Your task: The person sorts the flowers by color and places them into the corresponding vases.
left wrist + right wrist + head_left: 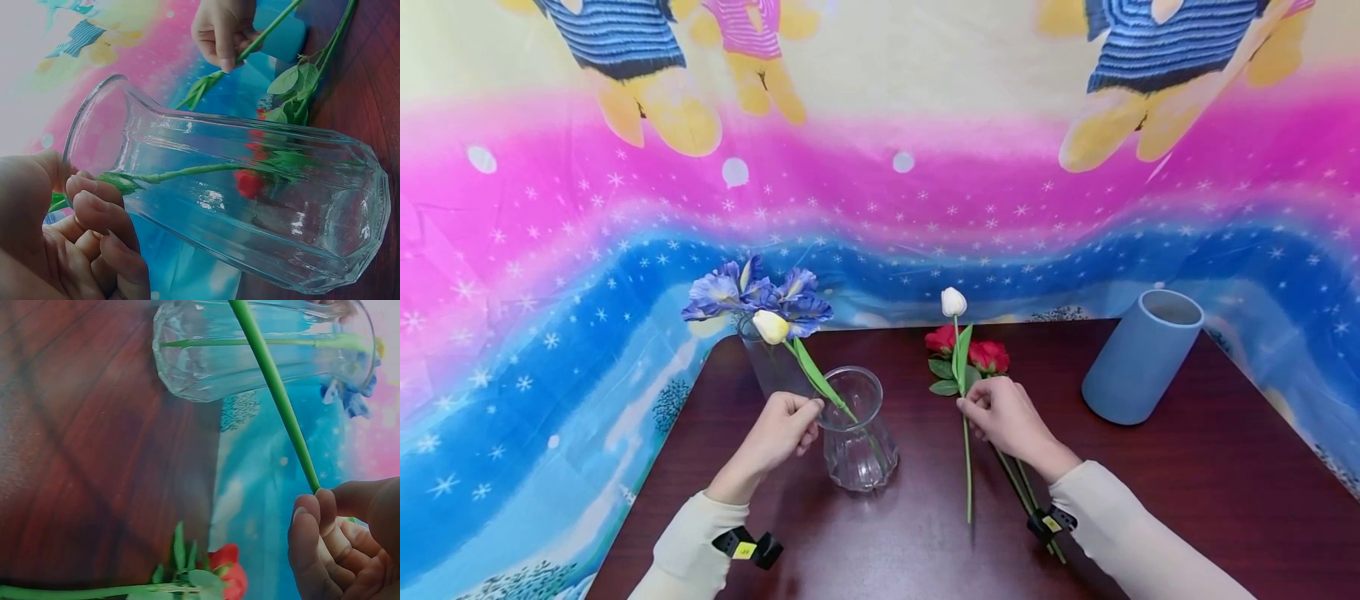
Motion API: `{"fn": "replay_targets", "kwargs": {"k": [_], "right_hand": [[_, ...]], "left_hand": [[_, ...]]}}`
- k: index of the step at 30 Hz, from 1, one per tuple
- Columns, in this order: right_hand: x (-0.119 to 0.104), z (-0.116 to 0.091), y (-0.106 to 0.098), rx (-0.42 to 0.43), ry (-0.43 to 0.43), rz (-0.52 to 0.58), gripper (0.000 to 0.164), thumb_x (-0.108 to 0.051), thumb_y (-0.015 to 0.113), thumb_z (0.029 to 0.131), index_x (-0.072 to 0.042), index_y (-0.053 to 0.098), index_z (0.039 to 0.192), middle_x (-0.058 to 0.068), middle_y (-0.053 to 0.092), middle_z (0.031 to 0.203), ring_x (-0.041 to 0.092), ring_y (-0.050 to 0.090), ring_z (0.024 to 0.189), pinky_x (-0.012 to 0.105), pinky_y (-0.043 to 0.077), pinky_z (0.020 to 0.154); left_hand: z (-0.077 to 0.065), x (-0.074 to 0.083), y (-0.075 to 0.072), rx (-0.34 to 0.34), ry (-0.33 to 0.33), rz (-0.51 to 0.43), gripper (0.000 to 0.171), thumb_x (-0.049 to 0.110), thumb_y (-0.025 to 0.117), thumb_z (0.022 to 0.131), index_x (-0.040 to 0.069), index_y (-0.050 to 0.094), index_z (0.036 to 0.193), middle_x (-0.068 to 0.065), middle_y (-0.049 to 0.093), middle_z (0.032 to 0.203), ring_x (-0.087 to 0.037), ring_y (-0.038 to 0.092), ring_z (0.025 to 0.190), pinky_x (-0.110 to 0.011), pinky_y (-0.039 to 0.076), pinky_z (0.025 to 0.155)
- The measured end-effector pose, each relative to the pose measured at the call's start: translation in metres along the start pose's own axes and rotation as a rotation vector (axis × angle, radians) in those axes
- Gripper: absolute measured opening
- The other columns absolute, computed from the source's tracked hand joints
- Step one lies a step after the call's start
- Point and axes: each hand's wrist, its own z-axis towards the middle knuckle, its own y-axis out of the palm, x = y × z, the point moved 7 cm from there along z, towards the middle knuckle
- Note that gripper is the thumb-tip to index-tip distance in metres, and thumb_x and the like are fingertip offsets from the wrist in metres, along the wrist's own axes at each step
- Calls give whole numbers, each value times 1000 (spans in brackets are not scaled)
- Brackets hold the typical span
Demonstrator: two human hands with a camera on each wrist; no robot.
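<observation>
My left hand [784, 427] pinches the rim of a clear ribbed glass vase [859, 467], which stands upright on the table. A cream-yellow tulip [771, 327] leans left out of this vase, its green stem visible through the glass. To the right, my right hand [1011, 421] holds a white tulip [953, 302] upright by the stem between thumb and fingers, bloom at the top. The lower stem hangs below that hand in the head view. Red roses [988, 357] lie on the table behind and under the right hand, which partly hides their stems.
A blue vase [1123, 375] stands at the back right of the dark wooden table [917, 550]. Behind the left hand is a second see-through vase [769, 367] with purple-blue irises [715, 292]. A patterned cloth [880, 192] hangs behind the table.
</observation>
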Motion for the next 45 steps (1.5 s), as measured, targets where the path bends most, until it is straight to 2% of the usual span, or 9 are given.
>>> {"fn": "replay_targets", "kwargs": {"k": [5, 13, 19, 25, 30, 39, 45], "right_hand": [[-12, -1, -7, 25, -21, -10, 20, -15, 68, 95, -8, 71, 77, -3, 62, 56, 22, 66, 55, 28, 48, 50], [-33, -3, -22, 93, -90, -44, 20, -13, 69, 94, -12, 69, 74, 4, 66, 60, 13, 61, 52, 26, 48, 50], [-53, -8, -35, 149, -141, -83, 19, -17, 70, 94, -16, 69, 75, -4, 60, 58, 9, 54, 50, 26, 43, 49], [-71, -14, -43, 191, -204, -86, 14, -15, 72, 93, -16, 71, 79, -1, 64, 62, 6, 57, 52, 25, 46, 51], [-86, -17, -49, 236, -262, -106, 10, -13, 73, 92, -15, 73, 81, -2, 66, 68, 7, 55, 56, 25, 46, 53], [-114, -20, -56, 251, -339, -76, 5, -16, 73, 93, -15, 75, 87, -2, 70, 72, 7, 56, 56, 25, 46, 51], [-129, -19, -58, 261, -379, -60, 6, -17, 74, 92, -16, 74, 86, -3, 70, 70, 7, 57, 57, 25, 47, 51]], "left_hand": [[0, 1, 0, -5, 2, 3, 43, 12, 51, 102, -5, 56, 62, 0, 50, 51, -7, 45, 43, -19, 40, 45], [0, 1, 0, -3, 0, 3, 44, 12, 50, 102, -5, 56, 62, 0, 50, 50, -7, 45, 43, -20, 39, 45], [0, 1, 0, 1, -1, 3, 43, 12, 50, 101, -5, 55, 62, 1, 49, 50, -7, 44, 43, -19, 39, 45], [0, 1, 0, 4, 6, 5, 43, 11, 49, 101, -4, 54, 61, 1, 48, 49, -7, 44, 42, -19, 37, 44], [-1, 1, 1, 0, 3, 6, 44, 12, 50, 101, -3, 54, 60, 1, 48, 50, -7, 44, 42, -20, 38, 45], [0, 0, 0, 3, 1, 7, 43, 11, 49, 101, -4, 54, 60, 1, 48, 50, -7, 44, 42, -20, 39, 45], [1, -1, 0, 3, 2, 9, 44, 10, 49, 101, -3, 54, 60, 0, 48, 49, -8, 44, 42, -19, 39, 45]]}}
